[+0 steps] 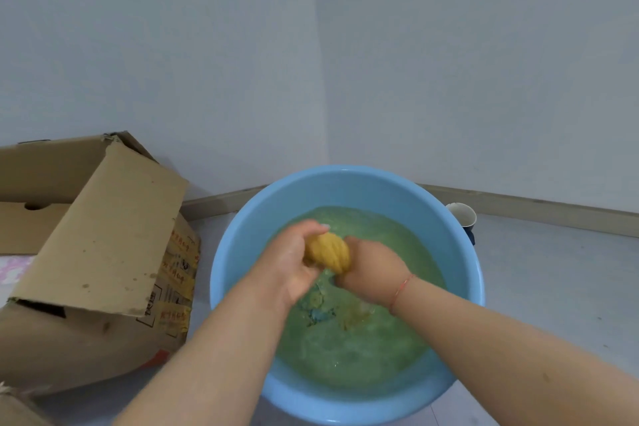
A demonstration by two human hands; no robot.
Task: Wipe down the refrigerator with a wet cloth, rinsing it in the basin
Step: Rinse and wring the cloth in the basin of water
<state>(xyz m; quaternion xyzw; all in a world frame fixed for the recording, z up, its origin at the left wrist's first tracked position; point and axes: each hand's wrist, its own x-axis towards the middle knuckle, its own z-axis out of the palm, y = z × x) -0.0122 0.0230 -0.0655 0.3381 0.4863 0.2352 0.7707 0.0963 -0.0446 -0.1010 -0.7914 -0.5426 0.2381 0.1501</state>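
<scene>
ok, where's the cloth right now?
Head view, centre: the yellow cloth is bunched and twisted between the left hand and right hand, held just above the water in the blue basin.

We saw the yellow cloth (328, 251) twisted into a tight wad above the blue basin (345, 183), which held greenish, sudsy water (363, 349).

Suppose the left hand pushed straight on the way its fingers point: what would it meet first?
The left hand grips the twisted yellow cloth and points toward the right hand, which grips the other end. It would likely meet that hand first, above the basin.
</scene>
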